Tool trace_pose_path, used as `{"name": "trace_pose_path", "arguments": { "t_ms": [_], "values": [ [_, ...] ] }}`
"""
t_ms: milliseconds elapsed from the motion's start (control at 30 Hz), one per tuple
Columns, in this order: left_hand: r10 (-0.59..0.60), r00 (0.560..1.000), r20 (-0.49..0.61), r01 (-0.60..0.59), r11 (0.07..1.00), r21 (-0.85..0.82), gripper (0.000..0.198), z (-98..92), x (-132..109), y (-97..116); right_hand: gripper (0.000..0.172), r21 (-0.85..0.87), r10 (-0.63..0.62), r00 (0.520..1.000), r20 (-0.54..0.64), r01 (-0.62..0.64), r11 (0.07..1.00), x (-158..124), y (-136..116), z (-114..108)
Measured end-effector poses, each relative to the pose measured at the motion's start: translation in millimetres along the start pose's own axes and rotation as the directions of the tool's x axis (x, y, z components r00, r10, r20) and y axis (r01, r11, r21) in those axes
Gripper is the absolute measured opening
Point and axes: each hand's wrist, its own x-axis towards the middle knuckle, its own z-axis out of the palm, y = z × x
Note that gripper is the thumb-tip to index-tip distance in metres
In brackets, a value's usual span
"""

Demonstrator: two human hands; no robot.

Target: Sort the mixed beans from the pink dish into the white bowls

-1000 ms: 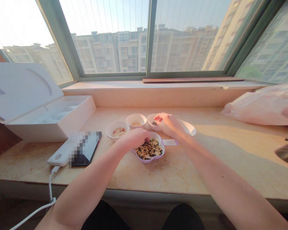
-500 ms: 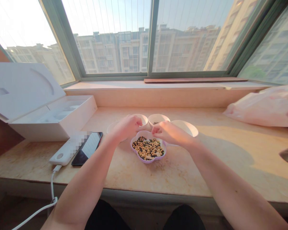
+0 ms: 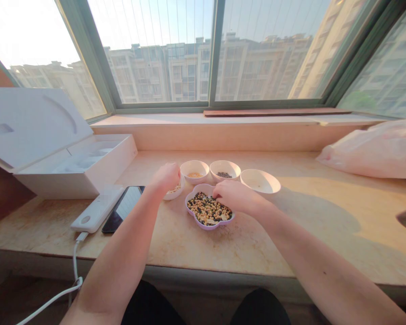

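My left hand [image 3: 167, 175] is over the leftmost white bowl [image 3: 173, 195], which holds pale pieces and is partly covered by the hand. Its fingers are curled together, and whatever they pinch is hidden. My right hand [image 3: 236, 195] reaches over the right rim of a lilac, flower-shaped bowl [image 3: 209, 227]. Mixed yellow and black beans [image 3: 208, 208] with a few pale flat pieces fill that bowl. The right fingertips are drawn together at the beans; anything between them is too small to make out.
Behind stand a white bowl [image 3: 194, 180] with yellowish grains, another [image 3: 224, 178] with dark beans, and a third [image 3: 262, 189] with a tiny piece inside. Left are a phone [image 3: 123, 208], a power bank [image 3: 96, 211] with cable, and an open white box [image 3: 111, 167]; right, a plastic bag [image 3: 372, 151].
My left hand has moved left from above the yellowish-grain bowl to the leftmost bowl. My right hand has lowered slightly to the beans, uncovering more of the back bowls.
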Motion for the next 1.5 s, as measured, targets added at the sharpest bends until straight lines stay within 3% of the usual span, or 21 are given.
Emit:
{"name": "trace_pose_path", "arguments": {
  "t_ms": [300,567,767,933,1033,1133,1200,1267,1367,1433,1500],
  "values": [
    [-0.035,0.985,0.17,0.021,0.996,0.084,0.018,6.1,5,-6,0.021,0.046,-0.004,1.0,-0.023,0.005,0.999,0,2,4],
    [-0.059,0.992,0.109,0.047,0.993,0.111,0.019,8.2,7,-8,0.018,0.064,0.02,1.0,0.001,-0.02,0.998,1,1,4],
    [-0.08,0.989,0.121,0.066,0.991,0.116,0.02,7.2,5,-6,0.021,0.013,0.014,1.0,0.009,-0.014,1.0,3,1,4],
    [-0.076,0.991,0.111,0.062,0.99,0.128,0.022,6.8,5,-7,0.021,0.201,0.021,0.997,-0.077,-0.006,0.979,2,6,-2],
    [-0.098,0.99,0.101,0.085,0.989,0.123,0.026,5.1,5,-6,0.028,0.504,0.12,0.992,-0.046,-0.081,0.86,-1,9,-9],
    [-0.101,0.991,0.091,0.089,0.989,0.122,0.03,2.8,4,-5,0.039,0.774,0.135,0.99,0.051,-0.125,0.621,-3,13,-11],
    [-0.11,0.99,0.091,0.099,0.988,0.119,0.031,1.6,4,-5,0.042,0.869,0.087,0.994,0.062,-0.096,0.485,-3,15,-11],
    [-0.124,0.989,0.084,0.114,0.987,0.109,0.031,0.8,3,-4,0.042,0.903,0.058,0.996,0.068,-0.086,0.421,-2,16,-9],
    [-0.134,0.989,0.069,0.128,0.988,0.086,0.03,0.0,2,-4,0.045,0.843,0.104,0.993,0.049,-0.097,0.528,-1,18,-9],
    [-0.136,0.989,0.052,0.132,0.989,0.067,0.029,-0.5,2,-4,0.045,0.76,0.185,0.982,-0.026,-0.101,0.642,0,23,-12],
    [-0.124,0.992,0.012,0.123,0.991,0.048,0.026,-1.2,1,-3,0.038,0.646,0.31,0.942,-0.127,-0.158,0.747,0,32,-16]
  ]
}}
